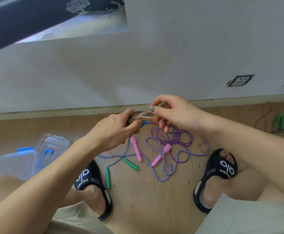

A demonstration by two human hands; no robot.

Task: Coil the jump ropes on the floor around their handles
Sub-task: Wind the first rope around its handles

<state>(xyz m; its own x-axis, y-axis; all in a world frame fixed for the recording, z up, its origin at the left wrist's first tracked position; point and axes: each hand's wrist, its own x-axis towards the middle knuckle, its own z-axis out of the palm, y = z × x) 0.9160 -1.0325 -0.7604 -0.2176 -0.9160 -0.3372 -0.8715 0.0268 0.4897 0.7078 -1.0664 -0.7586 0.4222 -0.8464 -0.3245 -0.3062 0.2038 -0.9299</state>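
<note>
- Left hand (pixel 116 130) at frame centre, fingers curled tight round coiled orange rope bundle (pixel 132 119).
- Right hand (pixel 173 114) just right of it, thumb and forefinger pinching orange rope loop (pixel 143 117).
- Below hands on wooden floor (pixel 148 191): purple rope (pixel 170 141) with pink handles (pixel 159 155), green-handled rope (pixel 107 178), uncoiled.
- Lower left: clear plastic box (pixel 14 163).
- Black slippers (pixel 222 168) either side.

We see soft, even daylight with faint shadows on the white wall (pixel 154 65). Wide-angle bending curves the baseboard (pixel 70 112) below it, and the picture is slightly soft throughout.
</note>
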